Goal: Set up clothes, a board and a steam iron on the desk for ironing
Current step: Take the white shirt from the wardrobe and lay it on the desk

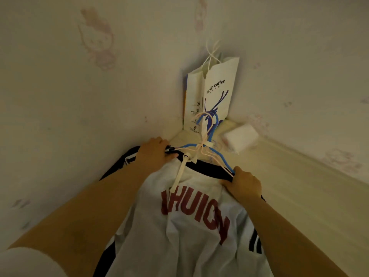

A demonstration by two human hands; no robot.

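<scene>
**Shirt on hangers, held at both shoulders**

The person is leaning into the corner of the desk (pixel 299 196), holding a white shirt (pixel 191 236) with red lettering. The left hand (pixel 154 154) is gripping the dark collar edge, fingers curled round it; the right hand (pixel 246 183) is pinching the other shoulder. Blue and pink hangers (pixel 207 144) are lying bunched at the collar, just before a paper coffee bag (pixel 215 92).
</scene>
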